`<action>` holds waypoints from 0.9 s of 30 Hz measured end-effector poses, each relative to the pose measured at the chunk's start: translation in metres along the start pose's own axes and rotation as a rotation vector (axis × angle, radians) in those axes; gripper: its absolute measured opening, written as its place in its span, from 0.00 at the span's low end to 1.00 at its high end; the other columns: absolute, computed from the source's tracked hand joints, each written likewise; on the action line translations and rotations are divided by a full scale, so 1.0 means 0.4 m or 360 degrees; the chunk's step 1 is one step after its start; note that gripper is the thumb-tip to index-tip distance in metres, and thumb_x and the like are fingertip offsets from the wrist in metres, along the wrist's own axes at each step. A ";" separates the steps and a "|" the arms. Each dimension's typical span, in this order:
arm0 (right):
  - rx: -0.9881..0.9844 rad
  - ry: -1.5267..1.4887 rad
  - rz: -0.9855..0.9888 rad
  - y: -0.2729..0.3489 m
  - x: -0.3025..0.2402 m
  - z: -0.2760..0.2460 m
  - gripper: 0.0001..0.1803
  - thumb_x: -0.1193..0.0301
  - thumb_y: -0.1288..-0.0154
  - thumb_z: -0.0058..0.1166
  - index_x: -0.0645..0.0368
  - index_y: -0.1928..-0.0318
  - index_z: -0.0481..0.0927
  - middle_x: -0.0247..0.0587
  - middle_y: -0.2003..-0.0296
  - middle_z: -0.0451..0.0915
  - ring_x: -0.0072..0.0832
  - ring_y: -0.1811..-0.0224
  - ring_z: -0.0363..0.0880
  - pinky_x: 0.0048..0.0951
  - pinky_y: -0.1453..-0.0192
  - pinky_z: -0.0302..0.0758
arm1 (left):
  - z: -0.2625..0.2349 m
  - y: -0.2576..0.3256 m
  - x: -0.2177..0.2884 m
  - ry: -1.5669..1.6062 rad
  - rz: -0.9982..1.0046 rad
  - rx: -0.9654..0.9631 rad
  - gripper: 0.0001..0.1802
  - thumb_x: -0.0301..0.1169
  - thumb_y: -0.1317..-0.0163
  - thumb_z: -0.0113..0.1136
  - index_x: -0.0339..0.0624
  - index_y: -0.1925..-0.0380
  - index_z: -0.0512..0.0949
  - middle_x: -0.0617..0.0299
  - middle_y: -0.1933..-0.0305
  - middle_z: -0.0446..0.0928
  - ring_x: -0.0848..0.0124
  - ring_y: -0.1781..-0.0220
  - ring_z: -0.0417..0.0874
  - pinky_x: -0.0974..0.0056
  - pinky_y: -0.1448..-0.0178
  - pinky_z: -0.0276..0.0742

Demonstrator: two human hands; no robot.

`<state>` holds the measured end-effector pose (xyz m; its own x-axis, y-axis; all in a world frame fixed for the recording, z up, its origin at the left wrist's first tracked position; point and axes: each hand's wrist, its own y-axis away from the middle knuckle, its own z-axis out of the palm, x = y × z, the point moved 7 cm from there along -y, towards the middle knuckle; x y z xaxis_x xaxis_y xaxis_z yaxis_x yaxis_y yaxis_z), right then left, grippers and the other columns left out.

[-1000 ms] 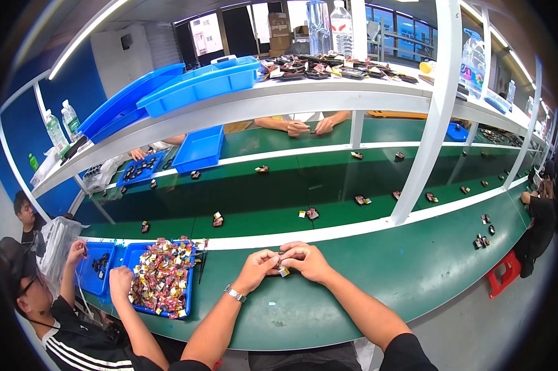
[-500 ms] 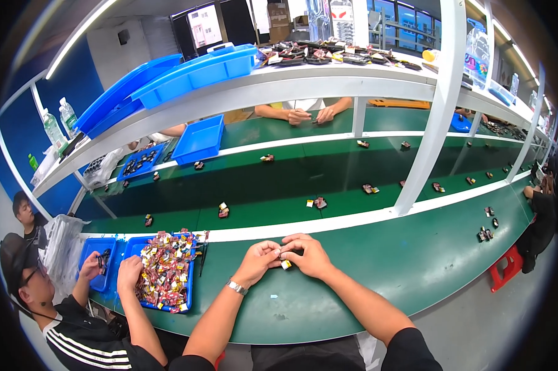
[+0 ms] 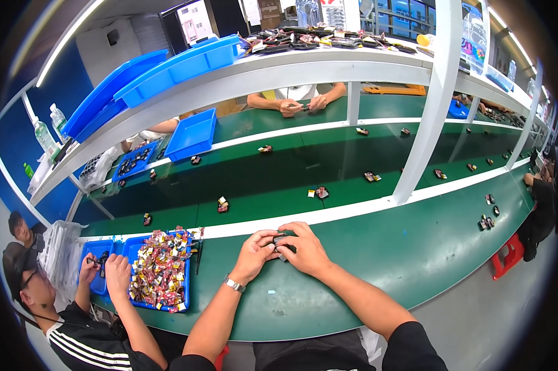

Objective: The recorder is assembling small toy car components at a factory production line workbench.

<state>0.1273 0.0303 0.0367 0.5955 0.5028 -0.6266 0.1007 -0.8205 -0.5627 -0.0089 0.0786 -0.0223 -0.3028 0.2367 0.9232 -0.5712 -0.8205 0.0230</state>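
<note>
My left hand and my right hand meet over the near green bench, both pinching one small dark part between the fingertips. Fingers hide most of the part. A metal watch sits on my left wrist. Both forearms come up from the lower edge. Left of my hands stands a blue tray heaped with small colourful pieces.
A green conveyor belt beyond a white strip carries several small dark parts. A co-worker at my left reaches into the blue tray. Another person's hands work across the belt. White posts hold a shelf with blue bins.
My hands stay together on the small part, fingers shifting slightly. The parts on the belt have drifted to the right. The co-worker's hand has moved over the tray.
</note>
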 end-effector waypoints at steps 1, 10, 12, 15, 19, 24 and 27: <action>0.0011 -0.0024 0.0030 0.000 0.001 0.001 0.07 0.73 0.43 0.64 0.57 0.63 0.86 0.38 0.47 0.78 0.39 0.40 0.72 0.37 0.40 0.74 | -0.001 0.000 -0.001 0.0005 0.0006 0.0006 0.18 0.21 0.31 0.52 0.37 0.42 0.69 0.56 0.45 0.77 0.68 0.45 0.81 0.62 0.43 0.82; 0.0039 -0.0168 0.0161 0.010 0.012 0.021 0.08 0.76 0.44 0.60 0.58 0.62 0.86 0.37 0.48 0.79 0.39 0.41 0.72 0.37 0.38 0.72 | -0.009 0.007 -0.005 -0.0020 -0.0007 0.0000 0.17 0.21 0.29 0.49 0.37 0.41 0.69 0.57 0.44 0.77 0.71 0.44 0.80 0.66 0.44 0.81; 0.0026 -0.0190 0.0204 0.011 0.022 0.028 0.08 0.76 0.44 0.60 0.58 0.62 0.86 0.37 0.47 0.79 0.39 0.41 0.72 0.37 0.38 0.72 | -0.013 0.004 -0.011 -0.0057 -0.0007 0.0017 0.16 0.21 0.30 0.50 0.37 0.43 0.69 0.56 0.43 0.76 0.69 0.44 0.80 0.64 0.44 0.81; 0.0018 -0.0178 0.0158 0.004 0.012 0.038 0.09 0.77 0.44 0.59 0.58 0.62 0.86 0.38 0.46 0.78 0.39 0.40 0.71 0.37 0.37 0.71 | -0.017 0.003 -0.010 -0.0103 0.0047 0.0064 0.15 0.20 0.30 0.50 0.37 0.45 0.70 0.54 0.41 0.76 0.68 0.43 0.80 0.62 0.43 0.81; 0.0113 -0.0081 -0.0026 -0.008 -0.029 0.022 0.09 0.77 0.45 0.61 0.58 0.62 0.86 0.39 0.46 0.78 0.41 0.39 0.71 0.39 0.37 0.72 | -0.025 0.005 0.011 -0.0060 0.0144 0.0071 0.15 0.19 0.29 0.47 0.35 0.44 0.70 0.53 0.39 0.75 0.69 0.43 0.80 0.66 0.43 0.81; 0.0149 -0.0053 -0.0035 0.000 -0.020 0.023 0.10 0.78 0.47 0.62 0.59 0.61 0.86 0.40 0.47 0.79 0.42 0.40 0.72 0.40 0.37 0.72 | -0.017 0.004 0.001 0.0014 0.0129 0.0029 0.15 0.19 0.29 0.47 0.35 0.44 0.70 0.52 0.39 0.75 0.68 0.42 0.80 0.65 0.41 0.81; 0.0167 -0.0073 -0.0013 0.001 -0.015 0.025 0.10 0.78 0.47 0.62 0.59 0.62 0.85 0.40 0.47 0.79 0.43 0.40 0.72 0.39 0.37 0.72 | -0.020 0.006 -0.004 0.0025 0.0115 0.0032 0.15 0.19 0.29 0.47 0.35 0.44 0.70 0.52 0.39 0.75 0.68 0.42 0.80 0.64 0.41 0.81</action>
<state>0.1159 0.0295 0.0348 0.5576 0.5230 -0.6446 0.0200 -0.7848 -0.6194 -0.0159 0.0802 -0.0267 -0.3543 0.1846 0.9167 -0.5321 -0.8459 -0.0354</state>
